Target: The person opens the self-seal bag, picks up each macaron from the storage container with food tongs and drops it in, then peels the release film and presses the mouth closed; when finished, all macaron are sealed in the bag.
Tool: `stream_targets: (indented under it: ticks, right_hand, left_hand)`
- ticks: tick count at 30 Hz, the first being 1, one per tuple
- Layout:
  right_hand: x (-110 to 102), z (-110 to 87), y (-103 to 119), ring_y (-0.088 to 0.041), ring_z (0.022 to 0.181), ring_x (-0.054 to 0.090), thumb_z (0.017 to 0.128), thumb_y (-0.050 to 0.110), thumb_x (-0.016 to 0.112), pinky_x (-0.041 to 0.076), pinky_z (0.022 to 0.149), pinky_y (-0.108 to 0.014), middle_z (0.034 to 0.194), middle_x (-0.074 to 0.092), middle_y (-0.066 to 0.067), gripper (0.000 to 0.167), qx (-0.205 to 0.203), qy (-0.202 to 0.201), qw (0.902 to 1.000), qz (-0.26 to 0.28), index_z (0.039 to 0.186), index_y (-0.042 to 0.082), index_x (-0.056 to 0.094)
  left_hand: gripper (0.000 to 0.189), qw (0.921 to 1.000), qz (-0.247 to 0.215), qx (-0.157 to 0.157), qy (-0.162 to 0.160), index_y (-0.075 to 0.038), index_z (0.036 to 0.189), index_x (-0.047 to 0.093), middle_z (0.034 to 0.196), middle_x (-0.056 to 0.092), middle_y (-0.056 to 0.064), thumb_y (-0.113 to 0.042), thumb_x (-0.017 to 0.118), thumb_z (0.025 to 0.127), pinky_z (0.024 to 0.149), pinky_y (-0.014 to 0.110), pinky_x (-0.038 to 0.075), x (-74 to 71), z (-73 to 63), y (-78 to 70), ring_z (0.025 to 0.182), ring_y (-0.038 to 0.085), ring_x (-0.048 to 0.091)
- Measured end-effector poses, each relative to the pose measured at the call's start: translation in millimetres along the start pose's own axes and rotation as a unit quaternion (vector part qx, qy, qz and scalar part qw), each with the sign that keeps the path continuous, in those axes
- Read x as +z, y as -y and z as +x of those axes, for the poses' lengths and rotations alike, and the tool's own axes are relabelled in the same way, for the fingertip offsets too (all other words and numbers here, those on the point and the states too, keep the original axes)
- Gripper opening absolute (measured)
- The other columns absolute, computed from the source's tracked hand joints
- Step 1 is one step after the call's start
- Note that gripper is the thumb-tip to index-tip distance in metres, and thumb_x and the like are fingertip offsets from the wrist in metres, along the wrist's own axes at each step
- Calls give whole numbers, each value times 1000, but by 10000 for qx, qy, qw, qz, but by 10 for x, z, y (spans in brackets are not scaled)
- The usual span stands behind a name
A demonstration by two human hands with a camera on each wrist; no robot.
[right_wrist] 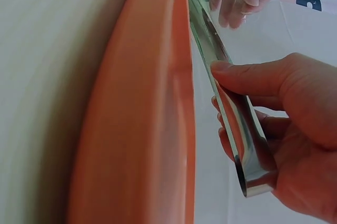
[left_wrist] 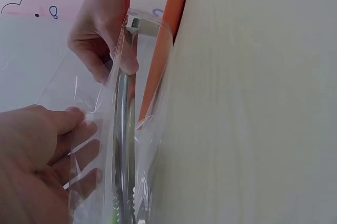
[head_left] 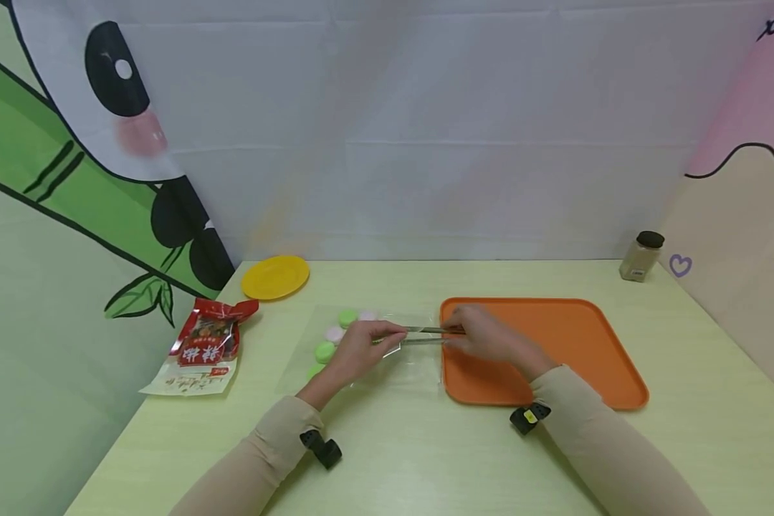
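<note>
A clear plastic bag [head_left: 419, 373] lies on the table, with round green pieces [head_left: 325, 351] and pale pink pieces [head_left: 334, 334] at its left part. My left hand [head_left: 361, 351] pinches the bag's edge between thumb and fingers at its mouth, which faces right. Metal tongs [left_wrist: 124, 124] reach through the mouth into the bag, toothed tips inward. My right hand [right_wrist: 300, 103] grips the tongs near their bent end, thumb on one arm and fingers on the other. In the head view this hand is over the left edge of the orange tray [head_left: 555, 344].
A yellow plate [head_left: 275, 277] is at the back left. In front of it lies a red and white food packet [head_left: 206, 347]. A jar with a black lid [head_left: 641, 256] stands at the back right corner, close to the printed cloth backdrop [head_left: 426, 129].
</note>
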State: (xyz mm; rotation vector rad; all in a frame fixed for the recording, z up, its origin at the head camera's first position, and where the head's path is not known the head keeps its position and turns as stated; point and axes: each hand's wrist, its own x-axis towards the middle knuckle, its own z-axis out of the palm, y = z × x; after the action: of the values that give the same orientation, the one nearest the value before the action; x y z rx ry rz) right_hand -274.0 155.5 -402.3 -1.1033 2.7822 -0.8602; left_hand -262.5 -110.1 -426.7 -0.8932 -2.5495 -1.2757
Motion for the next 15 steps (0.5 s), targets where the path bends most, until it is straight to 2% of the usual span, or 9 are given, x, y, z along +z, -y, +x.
stream_targets:
  ticks: [9, 15]
  right_hand:
    - [42, 39, -4, -12, 74, 51, 92, 8, 73, 47, 65, -27, 87, 61, 3, 16, -94, 3, 9998, -190, 106, 1, 75]
    - [66, 62, 5, -13, 75, 50, 93, 9, 72, 46, 66, -29, 90, 63, -1, 21, 9, -14, 10000, -53, 111, -1, 74]
  left_hand:
    - [18, 10000, -29, -46, -9, -3, 106, 78, 102, 76, 4, -14, 71, 94, 82, 30, 58, 10, -4, 21, 98, 20, 70]
    - [17, 10000, 37, -38, -29, -3, 106, 78, 101, 76, 5, -13, 72, 94, 78, 26, 56, 16, -4, 22, 94, 18, 70]
